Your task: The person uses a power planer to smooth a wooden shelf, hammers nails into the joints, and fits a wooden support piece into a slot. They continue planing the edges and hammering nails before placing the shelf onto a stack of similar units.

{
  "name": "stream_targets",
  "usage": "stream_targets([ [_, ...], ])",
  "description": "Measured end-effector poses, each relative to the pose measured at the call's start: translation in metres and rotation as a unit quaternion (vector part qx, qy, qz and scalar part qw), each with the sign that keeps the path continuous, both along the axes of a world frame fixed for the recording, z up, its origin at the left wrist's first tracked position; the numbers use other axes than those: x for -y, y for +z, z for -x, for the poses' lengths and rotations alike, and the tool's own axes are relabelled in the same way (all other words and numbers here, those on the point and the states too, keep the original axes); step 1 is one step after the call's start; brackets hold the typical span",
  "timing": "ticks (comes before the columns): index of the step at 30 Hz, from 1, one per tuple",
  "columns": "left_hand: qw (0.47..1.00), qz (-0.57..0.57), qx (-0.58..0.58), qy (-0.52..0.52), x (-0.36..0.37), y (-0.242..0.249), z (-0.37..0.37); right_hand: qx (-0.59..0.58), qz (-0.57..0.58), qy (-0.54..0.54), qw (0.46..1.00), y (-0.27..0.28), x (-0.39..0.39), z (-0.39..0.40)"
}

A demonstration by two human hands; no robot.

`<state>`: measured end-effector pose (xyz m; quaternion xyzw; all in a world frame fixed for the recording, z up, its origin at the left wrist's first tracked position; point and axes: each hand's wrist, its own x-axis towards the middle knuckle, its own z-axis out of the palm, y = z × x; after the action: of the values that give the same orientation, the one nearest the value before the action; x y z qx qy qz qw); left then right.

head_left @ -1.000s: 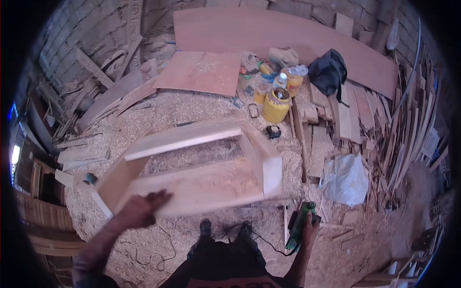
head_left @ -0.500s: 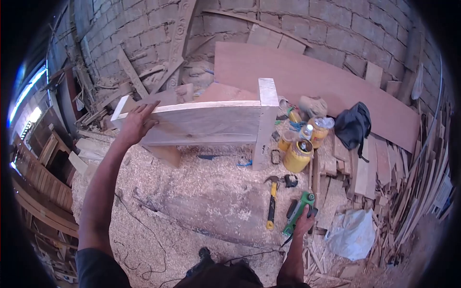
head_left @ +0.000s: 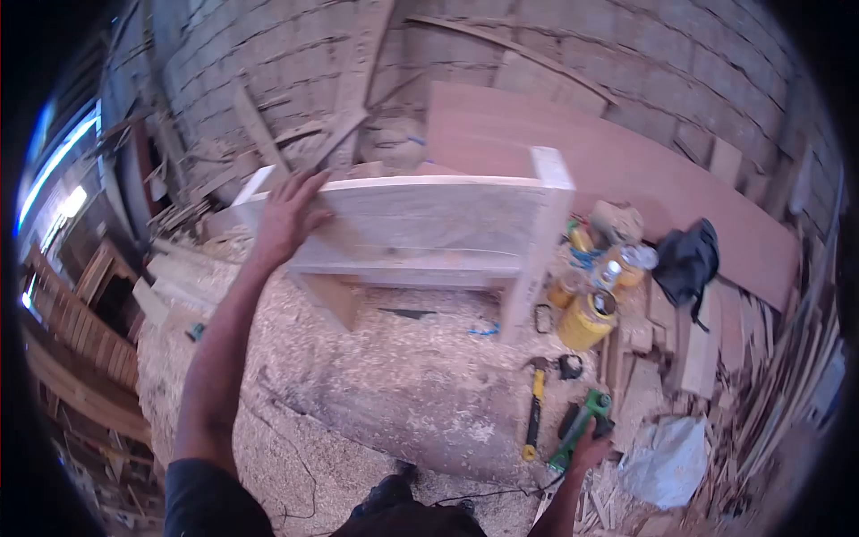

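Sawdust floor (head_left: pixel 394 394), left hand (head_left: pixel 291 215) flat on wooden frame (head_left: pixel 420 228), right hand (head_left: pixel 589 452) seemingly gripping planer (head_left: pixel 582 428)

Pretty dim and washed out, daylight glaring in at the far left. Heavy fisheye warp with black corners; everything's smeared with motion blur.

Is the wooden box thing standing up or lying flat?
Standing up: the wooden frame rests on its edge in the sawdust, with the left hand on its top.
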<state>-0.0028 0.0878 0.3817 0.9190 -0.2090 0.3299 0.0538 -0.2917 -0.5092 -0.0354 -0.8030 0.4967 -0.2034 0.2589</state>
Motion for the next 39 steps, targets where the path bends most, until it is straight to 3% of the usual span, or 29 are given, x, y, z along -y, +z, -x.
stream_targets([
  [2,0.979,-0.037,0.176,0.100,-0.014,-0.017,-0.012,-0.012,0.149,-0.063,0.987,0.032,-0.020,-0.016],
  [5,0.957,0.117,0.211,0.162,-0.018,-0.031,-0.012,0.182,0.096,0.085,0.975,0.080,-0.043,-0.069],
  [8,0.953,0.180,0.194,0.145,-0.040,-0.037,-0.021,0.355,-0.049,0.308,0.881,0.143,-0.090,-0.145],
  [11,0.975,0.134,0.156,0.086,-0.078,-0.038,-0.028,0.273,-0.077,0.321,0.904,0.200,-0.140,-0.197],
  [13,0.984,0.051,0.162,0.054,-0.109,-0.040,-0.040,0.297,-0.066,0.345,0.888,0.211,-0.155,-0.234],
  [17,0.955,0.288,0.074,0.008,-0.162,-0.057,-0.059,0.298,-0.044,0.367,0.880,0.197,-0.147,-0.293],
  [18,0.940,0.338,0.042,-0.014,-0.165,-0.069,-0.063,0.338,-0.087,0.375,0.859,0.196,-0.148,-0.297],
  [21,0.849,0.506,-0.090,-0.125,-0.171,-0.114,-0.083,0.336,-0.081,0.367,0.864,0.183,-0.140,-0.306],
  [24,0.693,0.634,-0.253,-0.232,-0.162,-0.131,-0.081,0.318,-0.044,0.351,0.880,0.176,-0.135,-0.310],
  [26,0.587,0.659,-0.389,-0.266,-0.171,-0.173,-0.094,0.310,-0.064,0.337,0.887,0.177,-0.138,-0.307],
  [29,0.571,0.633,-0.426,-0.302,-0.180,-0.193,-0.099,0.348,-0.117,0.316,0.875,0.179,-0.149,-0.302],
  [31,0.587,0.641,-0.381,-0.313,-0.177,-0.209,-0.097,0.346,-0.116,0.307,0.879,0.179,-0.152,-0.301],
  [33,0.525,0.702,-0.359,-0.320,-0.175,-0.214,-0.097,0.345,-0.092,0.305,0.883,0.182,-0.156,-0.298],
  [35,0.370,0.798,-0.352,-0.320,-0.165,-0.196,-0.095,0.346,-0.077,0.309,0.883,0.180,-0.155,-0.293],
  [37,0.515,0.761,-0.321,-0.229,-0.148,-0.195,-0.095,0.355,-0.081,0.297,0.883,0.183,-0.158,-0.291],
  [39,0.581,0.731,-0.294,-0.203,-0.142,-0.200,-0.092,0.344,-0.065,0.287,0.892,0.182,-0.159,-0.275],
])
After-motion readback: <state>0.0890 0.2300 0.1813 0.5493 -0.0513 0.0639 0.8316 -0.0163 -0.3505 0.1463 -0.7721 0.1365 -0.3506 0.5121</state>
